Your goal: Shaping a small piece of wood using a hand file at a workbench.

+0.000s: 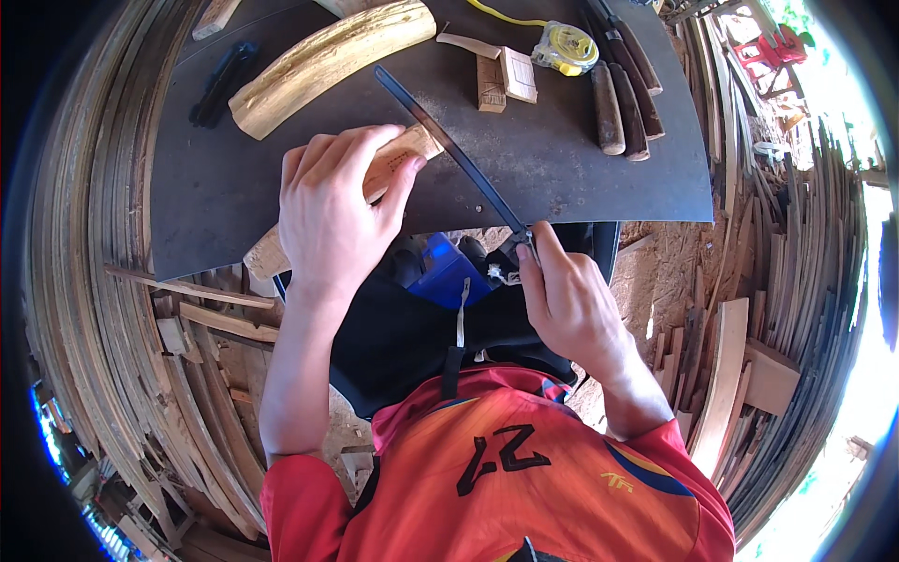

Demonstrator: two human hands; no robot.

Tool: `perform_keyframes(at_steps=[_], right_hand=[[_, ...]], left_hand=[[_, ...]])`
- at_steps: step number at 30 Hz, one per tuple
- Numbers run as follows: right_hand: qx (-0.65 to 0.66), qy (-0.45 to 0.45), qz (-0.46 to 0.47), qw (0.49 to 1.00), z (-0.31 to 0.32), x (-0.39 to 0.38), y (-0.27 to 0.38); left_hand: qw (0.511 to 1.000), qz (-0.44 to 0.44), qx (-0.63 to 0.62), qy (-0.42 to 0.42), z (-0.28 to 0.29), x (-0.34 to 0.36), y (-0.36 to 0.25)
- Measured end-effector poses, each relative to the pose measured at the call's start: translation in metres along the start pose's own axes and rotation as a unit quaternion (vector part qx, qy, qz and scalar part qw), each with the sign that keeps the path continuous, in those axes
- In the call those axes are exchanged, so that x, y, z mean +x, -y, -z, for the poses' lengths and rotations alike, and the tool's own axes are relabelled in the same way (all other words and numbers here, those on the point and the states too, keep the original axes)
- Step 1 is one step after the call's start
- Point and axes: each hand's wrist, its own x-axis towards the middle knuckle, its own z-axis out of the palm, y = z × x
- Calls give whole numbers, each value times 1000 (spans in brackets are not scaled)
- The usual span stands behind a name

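Observation:
My left hand [332, 201] is closed round a pale wooden block [412, 142] at the table's near edge, its fingers over the top and thumb at the side. My right hand [571, 295] grips the lower end of a long, narrow dark metal blade [454, 155], which slants up to the left beside the block's end. Whether the blade touches the wood is hard to tell. A second stretch of pale wood [267, 253] shows below my left hand; whether it joins the block is hidden.
Dark table [197, 206] holds a curved timber piece [328, 66], small blocks [515, 75], a yellow tape measure [567, 49] and several wooden-handled tools [632, 122]. A blue container [440, 267] sits below. Stacked wooden strips [84, 234] line both sides; a red chair [768, 51] stands upper right.

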Motion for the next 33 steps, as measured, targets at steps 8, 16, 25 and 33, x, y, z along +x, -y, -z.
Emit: perform_keyframes(at_steps=[8, 16, 25, 33], right_hand=[[-8, 40, -42, 998, -3, -1, 6], [-17, 15, -34, 999, -6, -7, 10], [24, 48, -120, 991, -6, -22, 16], [15, 57, -119, 991, -4, -25, 23]], left_hand=[[1000, -7, -8, 13, 3, 1, -1], [1000, 6, -4, 22, 1, 0, 0], [999, 11, -7, 30, 2, 2, 1], [999, 16, -1, 27, 2, 1, 0]])
